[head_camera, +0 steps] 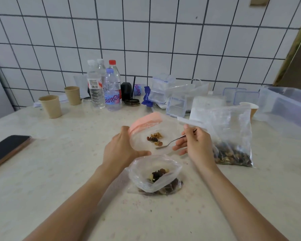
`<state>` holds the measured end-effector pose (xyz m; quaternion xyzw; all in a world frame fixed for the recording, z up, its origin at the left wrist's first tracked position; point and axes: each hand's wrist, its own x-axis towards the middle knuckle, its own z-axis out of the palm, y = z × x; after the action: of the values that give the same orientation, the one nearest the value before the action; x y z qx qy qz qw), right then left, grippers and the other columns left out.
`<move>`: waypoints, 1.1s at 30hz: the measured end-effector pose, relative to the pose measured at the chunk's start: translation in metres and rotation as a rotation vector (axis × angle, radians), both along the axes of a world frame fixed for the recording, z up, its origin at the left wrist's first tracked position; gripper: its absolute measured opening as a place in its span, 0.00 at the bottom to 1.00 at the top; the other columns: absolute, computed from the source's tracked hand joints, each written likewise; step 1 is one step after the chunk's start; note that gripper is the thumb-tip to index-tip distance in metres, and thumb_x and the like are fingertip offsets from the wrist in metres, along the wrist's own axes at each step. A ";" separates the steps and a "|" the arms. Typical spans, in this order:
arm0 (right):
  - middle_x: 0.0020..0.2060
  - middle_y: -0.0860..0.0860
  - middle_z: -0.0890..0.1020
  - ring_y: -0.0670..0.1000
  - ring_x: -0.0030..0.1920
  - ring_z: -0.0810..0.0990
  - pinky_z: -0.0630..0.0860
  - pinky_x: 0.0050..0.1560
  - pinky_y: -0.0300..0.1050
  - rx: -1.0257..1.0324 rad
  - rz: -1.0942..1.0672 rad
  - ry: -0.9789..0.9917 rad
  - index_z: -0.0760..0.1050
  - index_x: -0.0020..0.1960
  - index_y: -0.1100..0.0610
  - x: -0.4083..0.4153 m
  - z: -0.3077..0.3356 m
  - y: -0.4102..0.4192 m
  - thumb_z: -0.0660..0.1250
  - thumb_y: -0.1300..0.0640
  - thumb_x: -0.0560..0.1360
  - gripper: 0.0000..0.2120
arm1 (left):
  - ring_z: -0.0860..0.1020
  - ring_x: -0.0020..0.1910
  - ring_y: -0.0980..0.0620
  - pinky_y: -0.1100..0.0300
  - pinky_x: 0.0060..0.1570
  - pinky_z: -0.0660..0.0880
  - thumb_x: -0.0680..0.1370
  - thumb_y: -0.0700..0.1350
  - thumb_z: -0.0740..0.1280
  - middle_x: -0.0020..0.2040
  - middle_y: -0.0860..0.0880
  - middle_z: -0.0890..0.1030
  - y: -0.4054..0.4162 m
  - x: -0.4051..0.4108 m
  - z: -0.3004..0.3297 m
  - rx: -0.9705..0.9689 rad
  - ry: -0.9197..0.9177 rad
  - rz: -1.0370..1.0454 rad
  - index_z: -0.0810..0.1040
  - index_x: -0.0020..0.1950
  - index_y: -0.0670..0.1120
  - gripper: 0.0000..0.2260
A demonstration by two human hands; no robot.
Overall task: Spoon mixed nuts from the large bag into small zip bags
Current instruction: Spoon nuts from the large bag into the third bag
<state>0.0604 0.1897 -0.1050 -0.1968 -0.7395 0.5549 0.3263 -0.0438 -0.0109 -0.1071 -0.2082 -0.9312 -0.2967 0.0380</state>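
A small zip bag [147, 126] with a pink seal strip stands open at the table's middle, a few mixed nuts [155, 139] lying inside. My left hand [119, 151] grips its near left rim. My right hand [194, 142] pinches a metal spoon [165, 145] whose bowl points left into that bag's mouth. Closer to me stands another small zip bag [154, 174], open, with nuts in its bottom. The large bag [231, 134] of mixed nuts lies to the right, its nuts piled at the near end.
A black phone [6, 151] lies at the left. Two paper cups [51, 106], several water bottles [103, 87], clear lidded boxes [165, 94] and a big plastic tub [285, 108] line the back by the tiled wall.
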 end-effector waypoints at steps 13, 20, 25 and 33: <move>0.37 0.47 0.88 0.52 0.31 0.87 0.80 0.26 0.47 0.041 -0.012 -0.019 0.81 0.45 0.55 -0.001 -0.007 -0.013 0.67 0.51 0.83 0.11 | 0.78 0.46 0.50 0.47 0.48 0.80 0.61 0.68 0.81 0.48 0.54 0.77 -0.001 -0.006 -0.004 0.054 -0.021 -0.083 0.70 0.61 0.50 0.38; 0.39 0.47 0.88 0.53 0.31 0.87 0.76 0.24 0.39 -0.041 0.028 -0.028 0.83 0.52 0.56 0.000 -0.012 -0.020 0.67 0.54 0.83 0.07 | 0.78 0.35 0.55 0.64 0.32 0.68 0.75 0.52 0.76 0.37 0.55 0.80 0.004 -0.004 -0.010 0.199 0.036 -0.139 0.73 0.42 0.56 0.12; 0.40 0.45 0.88 0.54 0.31 0.87 0.82 0.28 0.45 -0.074 0.048 -0.049 0.83 0.54 0.55 -0.002 -0.013 -0.022 0.67 0.55 0.83 0.07 | 0.78 0.32 0.59 0.66 0.33 0.71 0.77 0.49 0.75 0.36 0.54 0.82 0.007 -0.005 -0.009 0.272 -0.016 -0.169 0.80 0.44 0.52 0.06; 0.42 0.48 0.89 0.56 0.34 0.88 0.71 0.21 0.38 -0.264 0.071 -0.066 0.81 0.54 0.60 0.002 -0.004 -0.024 0.64 0.56 0.84 0.09 | 0.74 0.29 0.60 0.68 0.29 0.69 0.83 0.50 0.67 0.35 0.54 0.82 0.010 -0.003 -0.004 0.424 -0.114 -0.161 0.82 0.44 0.49 0.10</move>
<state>0.0624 0.1658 -0.1086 -0.2299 -0.6768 0.6519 0.2534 -0.0466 -0.0012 -0.1109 -0.2520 -0.8291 -0.4991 0.0046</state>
